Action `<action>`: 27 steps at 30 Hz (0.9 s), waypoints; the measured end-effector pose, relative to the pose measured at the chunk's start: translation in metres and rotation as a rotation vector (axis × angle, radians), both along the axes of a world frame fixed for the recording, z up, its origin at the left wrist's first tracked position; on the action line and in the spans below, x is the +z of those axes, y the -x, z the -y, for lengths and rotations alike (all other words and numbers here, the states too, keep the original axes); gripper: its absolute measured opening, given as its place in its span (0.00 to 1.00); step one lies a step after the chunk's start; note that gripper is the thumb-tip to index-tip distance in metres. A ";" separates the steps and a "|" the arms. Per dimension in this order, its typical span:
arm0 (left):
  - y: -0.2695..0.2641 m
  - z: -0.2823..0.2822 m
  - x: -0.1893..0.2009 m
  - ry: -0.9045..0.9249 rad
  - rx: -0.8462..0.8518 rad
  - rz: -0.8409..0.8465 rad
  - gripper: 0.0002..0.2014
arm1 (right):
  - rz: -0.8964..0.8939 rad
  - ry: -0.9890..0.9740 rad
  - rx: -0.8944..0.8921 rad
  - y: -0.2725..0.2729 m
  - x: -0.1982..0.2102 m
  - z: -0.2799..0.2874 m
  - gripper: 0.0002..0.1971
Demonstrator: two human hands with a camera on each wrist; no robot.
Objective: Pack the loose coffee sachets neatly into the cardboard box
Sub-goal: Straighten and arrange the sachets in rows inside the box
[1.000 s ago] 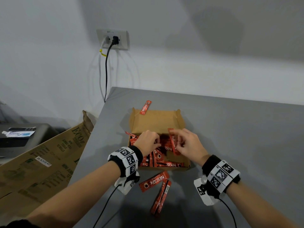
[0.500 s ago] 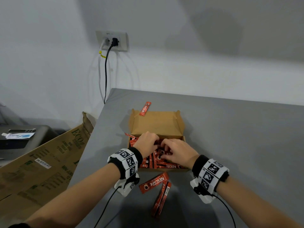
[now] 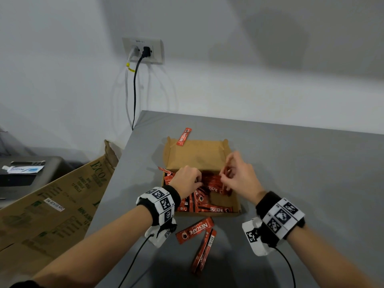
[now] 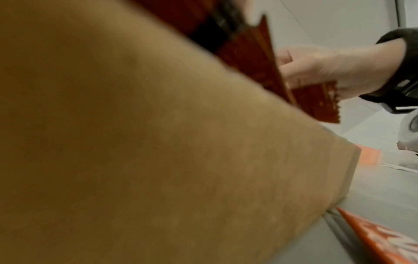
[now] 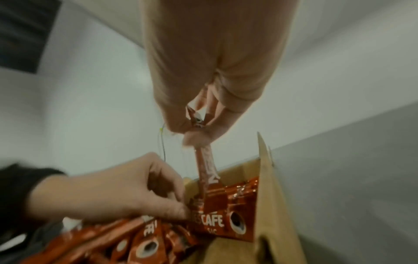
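Note:
An open cardboard box lies on the grey table, its near half holding several red coffee sachets. My left hand reaches into the box, fingers curled on sachets there. My right hand pinches the top of one sachet and holds it upright over the box. Loose sachets lie in front of the box, one at the back flap, one at the left wall. In the left wrist view the box wall hides my left fingers.
The table's left edge runs close to the box. A big brown carton leans beside it. A wall socket with two cables sits behind. Bare grey tabletop stretches right of the box.
My right hand dipped into the box among the sachets, then rose back and to the right pinching one sachet. The left hand stayed in the box.

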State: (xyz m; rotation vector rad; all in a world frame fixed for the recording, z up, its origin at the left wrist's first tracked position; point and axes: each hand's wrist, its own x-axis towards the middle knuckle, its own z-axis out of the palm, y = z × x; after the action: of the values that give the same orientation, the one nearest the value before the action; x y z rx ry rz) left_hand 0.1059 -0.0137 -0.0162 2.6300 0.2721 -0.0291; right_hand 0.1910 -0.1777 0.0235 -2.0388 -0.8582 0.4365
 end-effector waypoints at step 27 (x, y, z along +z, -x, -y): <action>0.005 -0.003 0.002 0.042 -0.015 0.009 0.10 | 0.503 0.627 0.208 0.011 -0.025 -0.005 0.08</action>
State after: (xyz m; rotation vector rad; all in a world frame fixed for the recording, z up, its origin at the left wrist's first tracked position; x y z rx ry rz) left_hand 0.1014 -0.0110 -0.0140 2.5897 0.2457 -0.0283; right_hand 0.1797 -0.1726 -0.0012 -2.7108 -1.3736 0.3320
